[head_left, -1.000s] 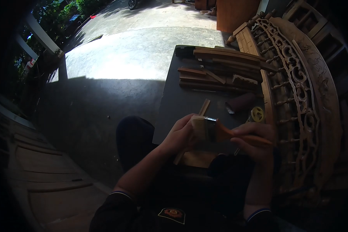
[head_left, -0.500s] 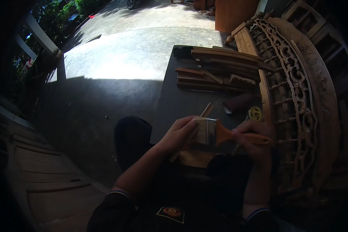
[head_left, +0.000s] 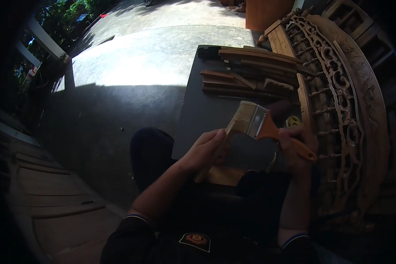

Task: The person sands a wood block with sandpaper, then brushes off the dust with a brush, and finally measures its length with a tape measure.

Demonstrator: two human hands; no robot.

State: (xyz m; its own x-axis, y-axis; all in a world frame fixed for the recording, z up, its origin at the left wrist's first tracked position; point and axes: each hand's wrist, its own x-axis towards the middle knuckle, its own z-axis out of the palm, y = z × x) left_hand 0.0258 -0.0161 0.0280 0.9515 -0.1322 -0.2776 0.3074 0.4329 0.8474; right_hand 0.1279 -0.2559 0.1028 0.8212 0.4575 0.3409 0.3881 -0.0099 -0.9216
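Because clamped at the handle (head_left: 269, 128) by the fingers (head_left: 285, 137) of the right hand (head_left: 297, 152), probably easily steered: brush (head_left: 258, 123), tilted above the bench (head_left: 187, 127), bristles (head_left: 242, 118) toward the left hand (head_left: 207, 147). Clasped in left fingers, likely for steadiness: wooden strip (head_left: 200, 176), slanting; hard to tell whether touching the bristles. Laid roughly side by side on the bench beyond, presumably to keep elbow room: wood pieces (head_left: 256, 57).

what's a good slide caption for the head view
Right hand grips a wide orange-handled brush; left hand holds a thin wooden strip.
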